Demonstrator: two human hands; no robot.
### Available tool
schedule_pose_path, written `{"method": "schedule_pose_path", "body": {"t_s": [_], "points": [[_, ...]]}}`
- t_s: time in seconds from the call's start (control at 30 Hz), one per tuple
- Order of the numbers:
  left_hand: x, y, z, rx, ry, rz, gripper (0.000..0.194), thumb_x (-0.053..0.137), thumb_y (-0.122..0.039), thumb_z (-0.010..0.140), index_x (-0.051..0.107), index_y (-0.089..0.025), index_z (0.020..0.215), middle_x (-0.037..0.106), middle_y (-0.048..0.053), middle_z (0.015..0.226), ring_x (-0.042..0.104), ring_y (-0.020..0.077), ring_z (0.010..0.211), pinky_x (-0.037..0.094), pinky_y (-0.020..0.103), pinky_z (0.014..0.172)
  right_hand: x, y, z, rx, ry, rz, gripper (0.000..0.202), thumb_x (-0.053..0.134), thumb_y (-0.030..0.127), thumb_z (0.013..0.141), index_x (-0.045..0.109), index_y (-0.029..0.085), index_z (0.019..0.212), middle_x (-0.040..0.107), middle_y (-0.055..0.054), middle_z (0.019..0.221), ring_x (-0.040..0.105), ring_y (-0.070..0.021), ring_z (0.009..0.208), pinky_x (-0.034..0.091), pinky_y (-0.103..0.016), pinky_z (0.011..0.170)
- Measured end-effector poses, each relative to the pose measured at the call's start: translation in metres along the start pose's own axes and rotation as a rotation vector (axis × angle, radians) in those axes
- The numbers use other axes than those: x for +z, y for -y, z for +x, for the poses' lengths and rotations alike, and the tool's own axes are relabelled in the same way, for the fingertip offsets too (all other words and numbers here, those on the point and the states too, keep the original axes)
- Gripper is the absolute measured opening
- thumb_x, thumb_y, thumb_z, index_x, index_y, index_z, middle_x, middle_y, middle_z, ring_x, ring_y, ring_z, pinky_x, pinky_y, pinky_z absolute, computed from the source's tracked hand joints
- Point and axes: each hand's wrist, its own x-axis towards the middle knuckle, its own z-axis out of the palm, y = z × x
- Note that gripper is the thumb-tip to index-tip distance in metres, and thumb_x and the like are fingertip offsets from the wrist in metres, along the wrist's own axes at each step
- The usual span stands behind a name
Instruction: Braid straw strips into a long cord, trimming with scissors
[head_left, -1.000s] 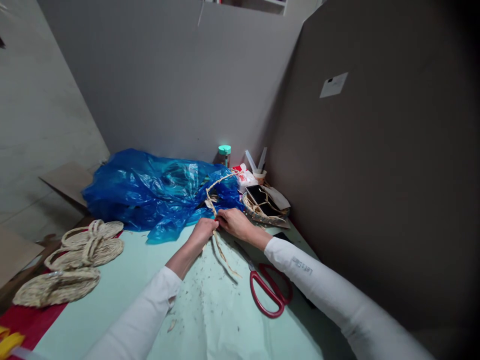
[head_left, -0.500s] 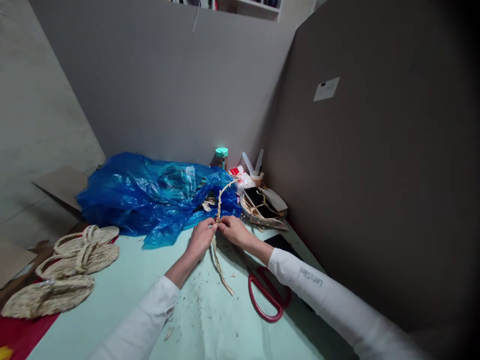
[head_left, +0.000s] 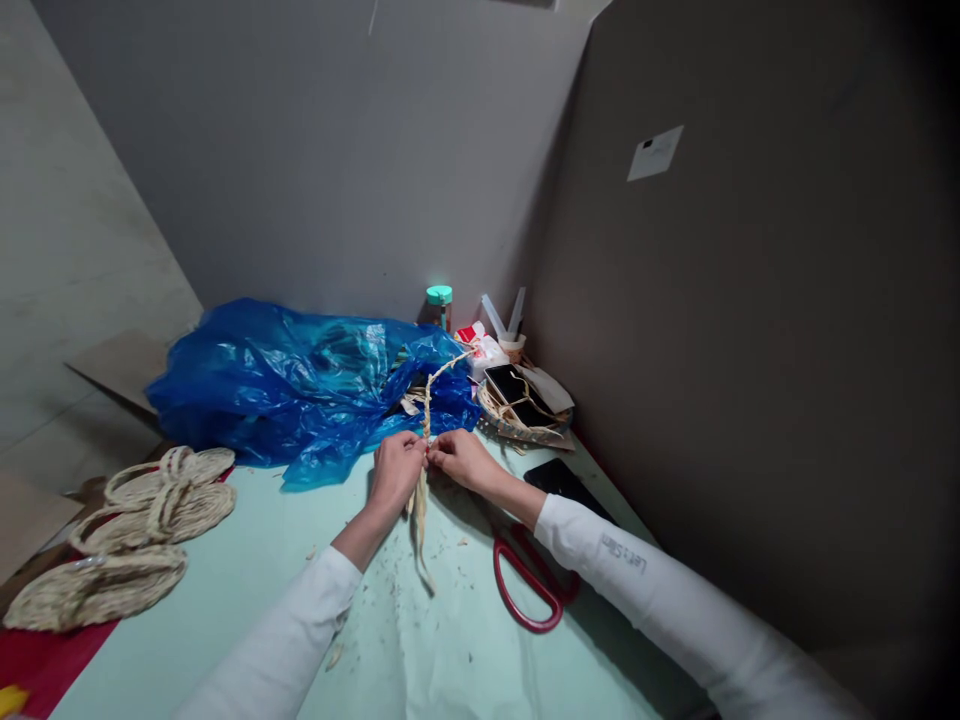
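Observation:
A pale straw braid (head_left: 427, 405) runs up from between my hands and bends right toward the small items at the back. My left hand (head_left: 399, 468) pinches the braid's lower end from the left, fingers closed. From the right, my right hand (head_left: 459, 457) grips the same spot with thumb and fingertips pressed together. The two hands almost touch, and their fingers hide the point where the strands cross. Loose straw strands (head_left: 421, 545) hang down below my hands over the table. Red-handled scissors (head_left: 529, 595) lie beneath my right forearm, their blades partly hidden.
A crumpled blue plastic bag (head_left: 300, 385) spreads along the back. Woven straw sandals (head_left: 161, 510) lie at left. A shallow basket (head_left: 517, 432) holds a phone (head_left: 521, 392) and straw; a dark phone (head_left: 570, 485) lies nearer. Behind stands a green-lidded jar (head_left: 439, 305). Grey panels border the table.
The loose strands have swung left and now hang straighter and closer together. My hands have shifted slightly, still pinching the braid. The view has tilted a little downward.

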Motion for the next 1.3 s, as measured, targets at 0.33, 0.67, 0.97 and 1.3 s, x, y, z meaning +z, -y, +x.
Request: {"method": "schedule_pose_path", "body": {"t_s": [0.33, 0.67, 0.97, 1.3], "points": [[0.003, 0.007, 0.001, -0.070, -0.047, -0.223, 0.025, 0.056, -0.034, 0.066, 0.056, -0.019, 0.047, 0.055, 0.000, 0.046, 0.049, 0.0143, 0.049, 0.035, 0.025, 0.051, 0.004, 0.002, 0.020, 0.052, 0.004, -0.166, 0.020, 0.059, 0.022, 0.080, 0.073, 0.014, 0.067, 0.072, -0.008, 0.069, 0.065, -0.0184, 0.073, 0.039, -0.023, 0.060], [0.005, 0.011, 0.003, -0.074, -0.134, -0.226, 0.014, 0.056, -0.030, 0.067, 0.062, -0.018, 0.063, 0.061, 0.001, 0.057, 0.058, 0.0173, 0.058, 0.040, 0.026, 0.056, 0.008, 0.011, 0.021, -0.156, -0.136, -0.535, 0.027, 0.053, 0.021, 0.084, 0.058, 0.012, 0.109, 0.065, -0.017, 0.103, 0.054, -0.0295, 0.103, 0.041, -0.033, 0.073], [0.011, 0.015, 0.005, -0.103, -0.132, -0.160, 0.007, 0.055, -0.025, 0.068, 0.055, -0.019, 0.073, 0.062, 0.000, 0.061, 0.059, 0.0165, 0.059, 0.040, 0.025, 0.056, 0.014, -0.005, 0.027, -0.298, -0.100, -0.579, 0.018, 0.047, 0.015, 0.086, 0.054, 0.017, 0.103, 0.062, -0.010, 0.095, 0.053, -0.0226, 0.092, 0.038, -0.029, 0.066], [0.010, 0.011, 0.002, -0.104, -0.102, -0.010, 0.010, 0.055, -0.018, 0.070, 0.047, -0.023, 0.070, 0.057, -0.003, 0.054, 0.057, 0.0170, 0.057, 0.034, 0.025, 0.055, -0.007, -0.003, 0.035, -0.380, 0.045, -0.463, 0.021, 0.050, 0.007, 0.079, 0.056, 0.015, 0.097, 0.064, -0.006, 0.087, 0.056, -0.0182, 0.079, 0.034, -0.025, 0.066]]}}
